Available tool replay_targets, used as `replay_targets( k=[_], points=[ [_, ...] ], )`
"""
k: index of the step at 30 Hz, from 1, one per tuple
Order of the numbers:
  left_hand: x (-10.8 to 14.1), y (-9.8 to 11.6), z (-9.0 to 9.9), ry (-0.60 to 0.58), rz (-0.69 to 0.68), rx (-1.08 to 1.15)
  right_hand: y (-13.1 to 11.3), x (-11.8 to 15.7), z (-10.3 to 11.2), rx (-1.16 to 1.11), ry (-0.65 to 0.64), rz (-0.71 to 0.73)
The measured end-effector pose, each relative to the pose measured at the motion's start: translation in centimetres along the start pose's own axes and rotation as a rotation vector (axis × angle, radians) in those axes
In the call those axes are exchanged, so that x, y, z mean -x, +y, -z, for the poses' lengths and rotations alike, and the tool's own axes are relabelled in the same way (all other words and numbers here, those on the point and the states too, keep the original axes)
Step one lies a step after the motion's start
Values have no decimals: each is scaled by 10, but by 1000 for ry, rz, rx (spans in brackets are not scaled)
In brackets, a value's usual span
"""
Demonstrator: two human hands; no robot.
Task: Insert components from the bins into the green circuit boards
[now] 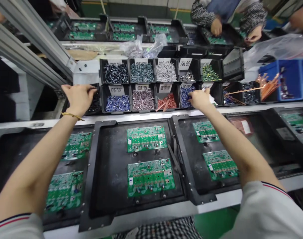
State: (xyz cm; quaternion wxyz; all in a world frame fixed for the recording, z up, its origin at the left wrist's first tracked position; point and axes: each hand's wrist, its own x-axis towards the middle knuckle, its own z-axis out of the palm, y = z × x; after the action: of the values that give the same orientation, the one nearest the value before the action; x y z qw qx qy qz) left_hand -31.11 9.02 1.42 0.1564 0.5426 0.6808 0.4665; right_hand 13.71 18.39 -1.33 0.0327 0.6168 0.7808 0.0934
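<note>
My left hand [79, 98] is over a black bin of dark parts [94, 103] at the left end of the bin row. Its thumb and fingers are pinched together, and whatever is between them is too small to make out. My right hand [202, 100] reaches into a bin of small blue capacitors [185, 95]. Those fingertips are closed among the parts, so their contents are hidden. Below the bins, two green circuit boards [151, 177] lie in the middle black tray [109, 186]. More boards [220, 165] rest in the right tray, partly behind my right forearm.
Labelled bins hold blue capacitors [117, 103], mauve capacitors [143, 99] and red parts [168, 100]. Blue containers [289, 79] stand at the right. A metal post [39, 36] rises at the left. Across the bench, a co-worker's hands [216, 27] are over another tray.
</note>
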Motion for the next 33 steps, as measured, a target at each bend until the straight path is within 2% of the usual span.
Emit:
replay_targets(
  k=[3,5,7,9,10,13,15,17,21,23,25,28,30,33],
  points=[
    [-1,3,3,37,-70,-47,-1,-1,-11,-38,43,28],
    [0,9,6,93,-41,5,-2,1,-12,-63,86,1],
    [11,22,6,159,29,168,-1,3,-11,-110,127,-46],
    [36,42,0,181,128,414,1,3,-10,-191,156,-115],
    [55,53,-5,160,191,549,2,2,-9,-242,165,-149],
    [118,87,-26,-28,490,875,-2,3,-3,-425,198,-173],
    [150,103,-40,-156,741,1067,-11,8,8,-558,246,-96],
    [167,113,-52,-217,899,1186,-26,19,27,-675,286,19],
    [172,126,-70,-124,929,1263,-64,68,77,-843,294,243],
    [174,134,-84,-154,993,1283,-80,98,95,-867,259,378],
    [180,146,-103,-239,1082,1318,-87,126,103,-820,210,525],
    [193,165,-133,-365,1143,1380,-78,152,100,-685,77,676],
    [201,179,-150,-415,1127,1417,-60,160,95,-614,62,632],
    [212,197,-167,-483,1083,1432,-30,167,91,-526,119,501]
  ],
)
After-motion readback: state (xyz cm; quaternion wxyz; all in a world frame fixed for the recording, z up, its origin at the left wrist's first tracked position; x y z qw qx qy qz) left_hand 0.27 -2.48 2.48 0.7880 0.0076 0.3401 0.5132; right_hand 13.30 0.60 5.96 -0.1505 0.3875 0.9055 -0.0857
